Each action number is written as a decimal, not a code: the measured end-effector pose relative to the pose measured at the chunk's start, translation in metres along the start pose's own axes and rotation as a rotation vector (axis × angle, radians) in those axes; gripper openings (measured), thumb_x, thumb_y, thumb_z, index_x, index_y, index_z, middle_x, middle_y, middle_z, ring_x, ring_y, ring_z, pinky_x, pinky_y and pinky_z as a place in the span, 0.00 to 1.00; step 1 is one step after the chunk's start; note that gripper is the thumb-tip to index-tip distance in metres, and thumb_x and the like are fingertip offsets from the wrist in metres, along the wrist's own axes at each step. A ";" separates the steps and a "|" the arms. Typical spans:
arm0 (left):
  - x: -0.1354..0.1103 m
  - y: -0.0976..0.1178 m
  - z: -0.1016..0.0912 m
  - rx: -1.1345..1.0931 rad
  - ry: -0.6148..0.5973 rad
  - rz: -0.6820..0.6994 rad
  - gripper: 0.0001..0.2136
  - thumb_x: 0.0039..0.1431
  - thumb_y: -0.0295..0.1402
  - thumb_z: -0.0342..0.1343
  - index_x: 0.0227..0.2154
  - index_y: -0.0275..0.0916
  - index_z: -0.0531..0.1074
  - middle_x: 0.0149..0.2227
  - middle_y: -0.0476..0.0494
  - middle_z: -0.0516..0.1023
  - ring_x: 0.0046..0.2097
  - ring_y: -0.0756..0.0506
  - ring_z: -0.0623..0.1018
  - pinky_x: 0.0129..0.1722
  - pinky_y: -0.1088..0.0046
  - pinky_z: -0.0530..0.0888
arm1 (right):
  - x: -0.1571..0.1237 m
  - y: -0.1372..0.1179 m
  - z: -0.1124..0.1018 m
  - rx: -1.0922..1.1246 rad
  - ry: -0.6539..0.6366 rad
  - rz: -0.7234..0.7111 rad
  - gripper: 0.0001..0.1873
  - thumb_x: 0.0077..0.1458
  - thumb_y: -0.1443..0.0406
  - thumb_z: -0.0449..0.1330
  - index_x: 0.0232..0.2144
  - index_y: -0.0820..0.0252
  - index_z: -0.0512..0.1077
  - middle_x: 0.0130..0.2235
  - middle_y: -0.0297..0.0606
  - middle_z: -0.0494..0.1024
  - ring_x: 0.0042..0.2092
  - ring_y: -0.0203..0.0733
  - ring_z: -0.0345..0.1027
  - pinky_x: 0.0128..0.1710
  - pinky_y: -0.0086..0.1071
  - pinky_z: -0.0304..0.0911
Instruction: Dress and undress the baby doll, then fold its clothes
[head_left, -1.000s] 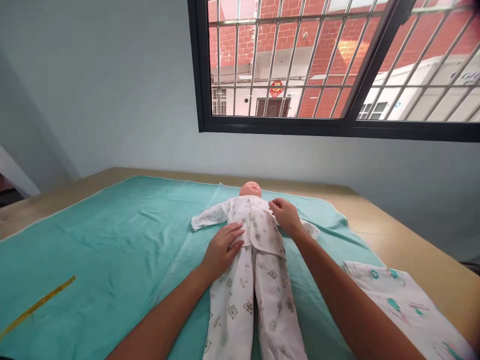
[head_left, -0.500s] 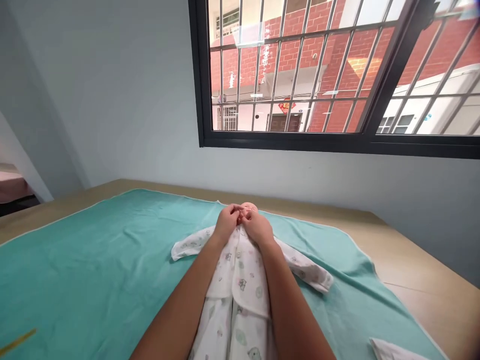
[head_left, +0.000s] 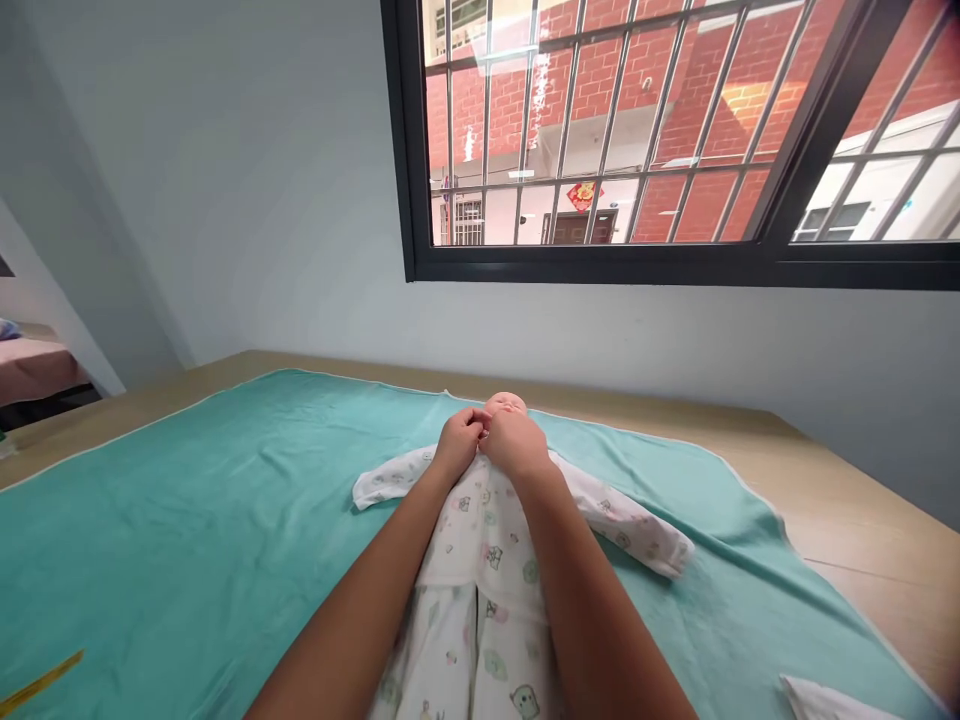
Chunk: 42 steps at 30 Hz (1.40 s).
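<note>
A baby doll [head_left: 507, 404] lies on its back on a teal blanket [head_left: 195, 510], dressed in a white printed sleepsuit [head_left: 487, 560] with both sleeves spread out. My left hand [head_left: 457, 445] and my right hand [head_left: 516, 444] meet at the suit's neckline just below the doll's chin. On both hands the fingers are curled and pinch the fabric at the collar. My forearms run up along the doll's body and hide much of its chest.
The blanket covers a wooden table [head_left: 847, 500] set against a pale wall under a barred window [head_left: 660, 130]. A yellow tape [head_left: 37, 682] lies at the blanket's lower left. A corner of white cloth [head_left: 832, 698] shows at the lower right.
A second ago my left hand lay flat on the doll's waist and my right hand was at its chest. Both have since come together at the collar, and the view has moved closer.
</note>
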<state>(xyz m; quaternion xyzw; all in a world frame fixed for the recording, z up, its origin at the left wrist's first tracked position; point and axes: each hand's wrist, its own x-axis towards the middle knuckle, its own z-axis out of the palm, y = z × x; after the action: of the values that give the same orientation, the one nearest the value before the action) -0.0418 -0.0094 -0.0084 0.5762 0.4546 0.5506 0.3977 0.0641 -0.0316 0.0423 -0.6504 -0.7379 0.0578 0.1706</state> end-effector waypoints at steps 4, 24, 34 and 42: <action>-0.001 0.002 0.001 0.075 -0.025 0.016 0.11 0.48 0.26 0.49 0.30 0.38 0.76 0.30 0.48 0.78 0.33 0.48 0.73 0.33 0.74 0.68 | 0.000 0.003 0.004 0.027 0.047 -0.011 0.14 0.51 0.72 0.57 0.41 0.65 0.76 0.42 0.50 0.77 0.47 0.46 0.71 0.40 0.29 0.62; 0.001 0.006 0.005 0.158 -0.244 0.128 0.11 0.49 0.28 0.51 0.33 0.39 0.77 0.38 0.43 0.81 0.42 0.42 0.77 0.48 0.64 0.70 | -0.001 0.033 0.009 0.506 0.167 0.032 0.10 0.46 0.74 0.56 0.16 0.60 0.68 0.23 0.34 0.69 0.29 0.36 0.62 0.30 0.29 0.53; -0.003 0.011 0.005 0.151 -0.357 0.065 0.15 0.49 0.31 0.58 0.41 0.37 0.75 0.43 0.41 0.80 0.45 0.42 0.77 0.47 0.66 0.71 | 0.001 0.068 0.009 1.073 -0.140 0.014 0.08 0.44 0.67 0.63 0.19 0.62 0.68 0.20 0.29 0.66 0.24 0.30 0.60 0.26 0.25 0.57; -0.007 0.014 0.009 0.231 -0.281 0.124 0.10 0.52 0.35 0.59 0.37 0.37 0.76 0.40 0.42 0.81 0.42 0.42 0.78 0.45 0.66 0.71 | -0.003 0.083 0.020 1.434 -0.206 0.021 0.09 0.41 0.67 0.67 0.27 0.63 0.72 0.28 0.34 0.74 0.30 0.31 0.67 0.34 0.25 0.66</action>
<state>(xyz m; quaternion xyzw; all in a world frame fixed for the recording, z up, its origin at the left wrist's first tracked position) -0.0318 -0.0195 0.0022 0.7162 0.4185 0.4322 0.3538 0.1360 -0.0192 -0.0020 -0.3769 -0.5246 0.5903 0.4840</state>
